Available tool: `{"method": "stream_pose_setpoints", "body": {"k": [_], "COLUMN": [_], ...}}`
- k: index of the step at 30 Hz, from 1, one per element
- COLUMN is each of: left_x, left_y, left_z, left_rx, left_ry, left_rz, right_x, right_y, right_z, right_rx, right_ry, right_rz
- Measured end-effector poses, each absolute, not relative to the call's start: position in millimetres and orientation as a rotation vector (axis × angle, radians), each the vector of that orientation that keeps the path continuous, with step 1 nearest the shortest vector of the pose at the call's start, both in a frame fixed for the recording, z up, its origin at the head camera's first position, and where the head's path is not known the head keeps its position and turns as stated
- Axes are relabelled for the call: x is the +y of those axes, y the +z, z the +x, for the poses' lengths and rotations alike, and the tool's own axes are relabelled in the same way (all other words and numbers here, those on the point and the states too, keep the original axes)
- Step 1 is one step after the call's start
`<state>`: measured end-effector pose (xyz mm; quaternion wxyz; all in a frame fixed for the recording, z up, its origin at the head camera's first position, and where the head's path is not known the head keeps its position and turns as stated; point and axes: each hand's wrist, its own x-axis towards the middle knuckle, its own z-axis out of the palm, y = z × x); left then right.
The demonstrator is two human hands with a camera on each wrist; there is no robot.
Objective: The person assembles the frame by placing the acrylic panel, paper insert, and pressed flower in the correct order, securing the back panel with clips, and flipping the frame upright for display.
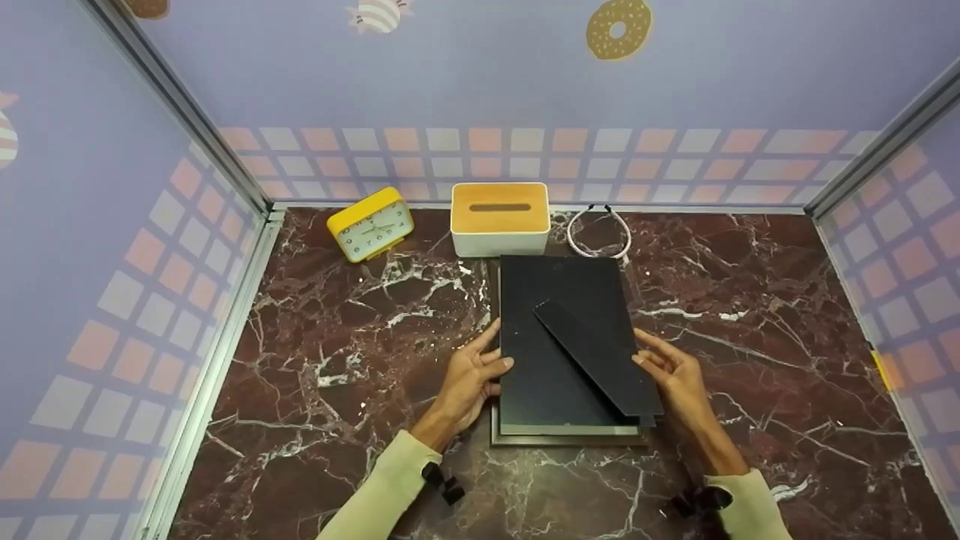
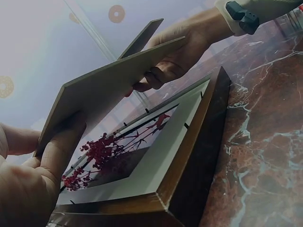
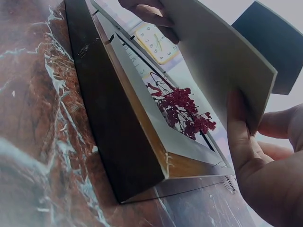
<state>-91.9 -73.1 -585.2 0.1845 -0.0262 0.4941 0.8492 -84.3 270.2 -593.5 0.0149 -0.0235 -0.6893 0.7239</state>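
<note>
A black backing board (image 1: pixel 536 375) with a slanting stand leg (image 1: pixel 600 364) is raised above a picture frame (image 2: pixel 191 151). My left hand (image 1: pixel 469 379) holds the board's left edge, thumb on top and fingers beneath. At the opposite edge, my right hand (image 1: pixel 679 382) pinches the board in the same way. The wrist views show a gap between the board and the frame, which lies on the table. Inside the frame, a picture of red flowers (image 3: pixel 180 111) with a white border is visible, and small dark tabs stick out along the inner rim.
Behind the frame stands a tissue box (image 1: pixel 500 244) with a wooden lid. A yellow alarm clock (image 1: pixel 375 229) is to its left, and a pale headband (image 1: pixel 570 235) lies to its right. Walls border the marble-patterned table (image 1: pixel 345 420) at the back and sides.
</note>
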Motion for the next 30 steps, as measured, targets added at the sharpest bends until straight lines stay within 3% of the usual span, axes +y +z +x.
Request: {"method": "stream_pose_setpoints", "body": {"k": [10, 30], "left_x": [-73, -72], "left_y": [-593, -601], "left_z": [-92, -88], "left_rx": [1.293, 1.361], "left_ry": [2.407, 2.363], "left_rz": [-0.13, -0.164], "right_x": [267, 267], "right_y": [-596, -598], "right_z": [-83, -83], "right_rx": [-2.071, -2.154], "right_ry": [2.414, 2.285], "right_rz": [-0.155, -0.16]}}
